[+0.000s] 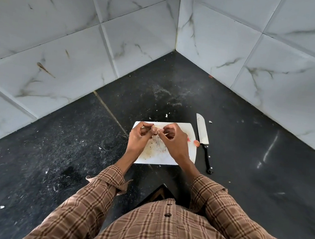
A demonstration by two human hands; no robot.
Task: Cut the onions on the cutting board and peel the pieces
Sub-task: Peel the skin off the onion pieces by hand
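Black stone counter [245,167] set into a corner of grey marble-look wall tiles [64,31]; surface dusty, with pale scraps scattered across it. A white cutting board [185,157] lies on the counter directly ahead of the person, its middle stained and flecked.

Both hands are raised together over the far half of the board. The left hand [140,139] and right hand [173,142] meet at the fingertips, pinched on a small pale onion piece [158,129] held between them. The piece is largely covered by the fingers, so its shape and how much skin remains on it cannot be made out with certainty; it appears to be clear of the board surface.

At 3 o'clock from the hands, a pinkish onion scrap [196,143] sits at the right edge of the board, touching the knife. The knife [203,133] lies flat on the counter just beside the board's right edge, blade pointing to 12 o'clock, black handle towards 6 o'clock. Neither hand touches it.

Sleeves [220,213] of a brown checked shirt cover both forearms.
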